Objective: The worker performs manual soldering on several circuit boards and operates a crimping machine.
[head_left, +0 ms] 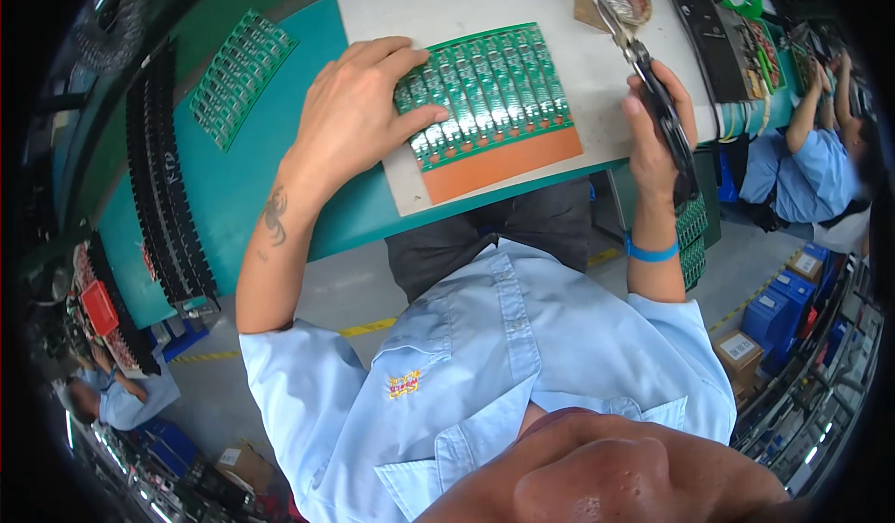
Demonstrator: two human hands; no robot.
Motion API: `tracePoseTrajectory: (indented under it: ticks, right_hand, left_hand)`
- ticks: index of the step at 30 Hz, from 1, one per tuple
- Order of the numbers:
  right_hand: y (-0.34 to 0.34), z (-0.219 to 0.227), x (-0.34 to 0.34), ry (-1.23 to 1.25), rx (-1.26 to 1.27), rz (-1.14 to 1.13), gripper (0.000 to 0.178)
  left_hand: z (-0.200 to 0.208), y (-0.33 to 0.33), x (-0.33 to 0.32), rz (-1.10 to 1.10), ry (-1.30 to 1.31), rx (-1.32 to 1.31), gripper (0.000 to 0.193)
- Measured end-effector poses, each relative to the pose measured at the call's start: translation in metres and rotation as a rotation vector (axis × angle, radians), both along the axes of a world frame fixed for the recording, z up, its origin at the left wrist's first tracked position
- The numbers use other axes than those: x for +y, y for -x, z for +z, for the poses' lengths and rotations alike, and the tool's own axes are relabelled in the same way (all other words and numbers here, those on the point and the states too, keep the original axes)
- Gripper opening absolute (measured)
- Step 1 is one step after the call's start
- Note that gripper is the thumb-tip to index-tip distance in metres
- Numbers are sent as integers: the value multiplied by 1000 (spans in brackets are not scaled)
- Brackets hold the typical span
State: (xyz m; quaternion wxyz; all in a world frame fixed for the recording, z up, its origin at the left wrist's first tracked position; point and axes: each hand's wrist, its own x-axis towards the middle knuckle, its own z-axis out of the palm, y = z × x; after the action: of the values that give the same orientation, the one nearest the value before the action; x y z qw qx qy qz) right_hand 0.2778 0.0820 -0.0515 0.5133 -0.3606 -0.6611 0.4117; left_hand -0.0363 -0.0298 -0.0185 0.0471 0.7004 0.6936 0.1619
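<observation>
Left hand (359, 94) is steadying the green board (494, 85), right hand (648, 145) is holding the tool (664, 103) by the dish (648, 6)

The green board is lying in front of the person, on top of an orange sheet (503, 169), which is resting on the white mat (373, 1) of the bench (270, 131). The left hand is spreading over the left part of the board: the thumb is lying on its face, the fingers are reaching to its upper left corner, and a wide gap is showing between thumb and forefinger. It is resting there, not lifting anything that I can see. The right hand is closing firmly around the black handle of the tool, and the metal front is pointing away from the person, over the round dish. Whether the tip is touching the dish, I cannot tell. A second board (242, 75) is lying apart on the left, untouched.

In my judgement, the person is standing at a between-step, with the tool being attended to at the dish and the board being steadied. The next move is probably calling for a calm left hand, so that the board is not sliding on the orange sheet, and for careful guiding of the metal tip past the dish rim
</observation>
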Motion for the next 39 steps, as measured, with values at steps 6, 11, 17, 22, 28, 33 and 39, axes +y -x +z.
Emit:
tracePoseTrajectory:
  ticks: [6,11,17,22,28,33,39]
  right_hand:
    - [15,24,-35,-72,-82,453,49]
    - [37,22,-38,-39,-158,561,46]
    - [49,17,-36,-72,-202,571,43]
    - [52,17,-37,-52,-216,553,42]
    - [52,18,-36,-27,-236,559,42]
    - [54,20,-36,-28,-239,573,41]
    - [56,21,-37,-40,-208,561,38]
  left_hand:
    - [-14,9,-9,-52,-108,-70,56]
    - [-10,13,-11,-19,-87,-226,57]
    - [-17,13,-14,-50,-159,-115,53]
    - [-16,10,-15,-24,-134,-148,50]
    - [-17,10,-15,-20,-146,-166,49]
    - [-18,11,-14,-22,-150,-167,50]
    - [-17,10,-14,-20,-148,-166,50]
